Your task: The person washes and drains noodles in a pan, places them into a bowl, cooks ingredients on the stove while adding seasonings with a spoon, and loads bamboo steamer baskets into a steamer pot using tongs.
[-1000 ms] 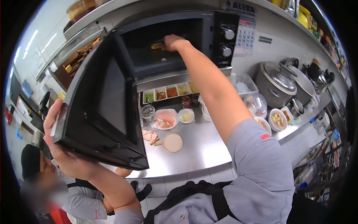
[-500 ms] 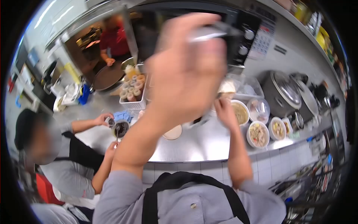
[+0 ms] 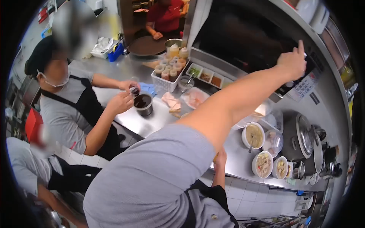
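My left arm stretches across the view to the black oven point(image 3: 235, 36). My left hand point(image 3: 292, 64) is over the dials at its right end, index finger stretched upward and the other fingers curled. A bit of a silver knob point(image 3: 305, 55) shows at the fingertips; most of it is hidden. Low at the counter's front edge, my right hand point(image 3: 220, 159) is closed, partly behind my left arm and sleeve. A small yellowish thing shows at its fingers, too hidden to name. Nearest on the counter is a white bowl of pale soup point(image 3: 254, 133) with a spoon in it.
At right stand bowls of chopped food point(image 3: 262, 164), a clear plastic tub point(image 3: 273, 142) and a large lidded cooker point(image 3: 296, 136). Leftward, a co-worker's hands point(image 3: 127, 95) hold a small container over a pot of dark liquid point(image 3: 143, 103). A bottle basket point(image 3: 164, 81) stands behind.
My left hand has gone from in front of my face out to the oven's dials. My right hand has drawn back from beside the soup bowl to the counter's front edge. My view has turned.
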Available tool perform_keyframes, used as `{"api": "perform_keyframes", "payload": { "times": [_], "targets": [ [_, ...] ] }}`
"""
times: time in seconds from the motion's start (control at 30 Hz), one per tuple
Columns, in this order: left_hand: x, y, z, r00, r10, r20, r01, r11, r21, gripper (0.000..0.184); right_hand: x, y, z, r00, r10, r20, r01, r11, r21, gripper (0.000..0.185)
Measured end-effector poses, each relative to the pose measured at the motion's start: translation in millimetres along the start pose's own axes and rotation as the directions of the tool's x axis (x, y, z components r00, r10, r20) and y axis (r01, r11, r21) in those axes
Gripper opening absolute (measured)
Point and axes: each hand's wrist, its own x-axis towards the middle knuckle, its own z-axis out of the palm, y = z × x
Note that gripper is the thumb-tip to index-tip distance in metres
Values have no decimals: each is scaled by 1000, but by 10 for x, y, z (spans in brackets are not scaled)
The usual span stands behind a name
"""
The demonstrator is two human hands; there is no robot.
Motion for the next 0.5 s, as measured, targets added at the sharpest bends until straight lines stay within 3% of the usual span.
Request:
{"api": "perform_keyframes", "payload": {
  "times": [0.07, 0.13, 0.17, 0.2, 0.27, 0.33, 0.37, 0.43, 0.5],
  "targets": [
    [-380, 146, -169, 989, 2, -150, 24, 984, 176, 80, -68, 41, 167, 997, -42, -61, 30, 983, -182, 44],
    [-1251, 250, -483, 943, 184, -278, -153, 979, 131, 80, -90, 193, 190, 999, -28, 33, 35, 973, -228, 43],
    [-1811, 249, -603, 966, 169, -196, -182, 982, -49, 77, -126, 288, 184, 997, 6, 75, 14, 964, -267, 48],
    [-2364, 200, -923, 988, 137, 76, -110, 953, -283, 71, -156, 332, 226, 994, 51, 100, -25, 968, -251, 48],
    [-3230, -18, -1390, 797, -10, 604, 264, 905, -332, 62, -216, 326, 420, 992, 77, 105, -60, 987, -151, 50],
    [-3555, -207, -2123, 711, 70, 700, 370, 809, -456, 60, -301, 120, 696, 994, 25, 111, -21, 999, -32, 52],
    [-3594, -303, -2550, 732, -16, 681, 400, 819, -411, 60, -361, -63, 856, 992, -18, 122, 14, 999, 34, 53],
    [-3532, -374, -3444, 659, 122, 742, 246, 898, -366, 55, -469, -559, 1193, 979, -135, 153, 114, 984, 135, 56],
    [-3616, -331, -4153, 694, 3, 720, 188, 964, -186, 50, -565, -1076, 1575, 935, -295, 194, 262, 948, 180, 59]
  ]
}}
